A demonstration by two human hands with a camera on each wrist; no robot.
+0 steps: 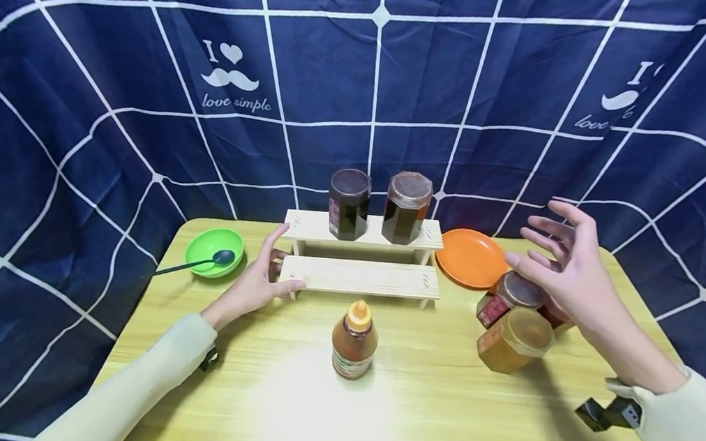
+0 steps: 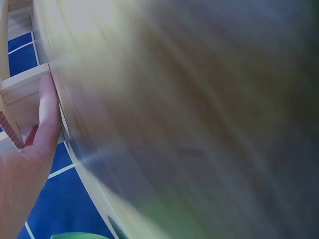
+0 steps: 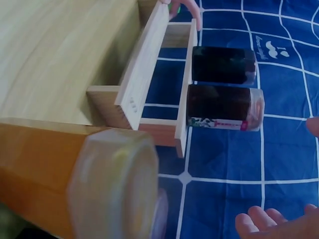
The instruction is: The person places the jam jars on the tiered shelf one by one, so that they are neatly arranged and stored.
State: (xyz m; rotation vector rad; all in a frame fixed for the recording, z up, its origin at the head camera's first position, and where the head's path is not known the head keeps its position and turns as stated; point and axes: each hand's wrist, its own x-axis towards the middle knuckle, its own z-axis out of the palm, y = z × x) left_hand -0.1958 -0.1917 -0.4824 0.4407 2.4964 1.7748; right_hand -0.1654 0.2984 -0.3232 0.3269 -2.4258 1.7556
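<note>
A two-tier wooden rack (image 1: 360, 277) stands near the back of the table. My left hand (image 1: 257, 282) grips its left end, thumb at the lower shelf and a finger reaching to the upper one. Two dark jars (image 1: 348, 206) (image 1: 407, 210) stand side by side on the upper shelf. My right hand (image 1: 566, 260) is raised at the right with nothing in it, fingers spread and slightly bent. Below it an amber jar (image 1: 514, 341) stands close to a dark red jar (image 1: 510, 297), with another dark jar (image 1: 555, 314) partly hidden behind them.
A squeeze bottle (image 1: 355, 343) with a yellow cap stands in front of the rack. To the left is a green bowl (image 1: 202, 242) with a black spoon (image 1: 222, 257). An orange plate (image 1: 471, 257) lies right of the rack. A blue curtain (image 1: 322, 71) hangs behind the table.
</note>
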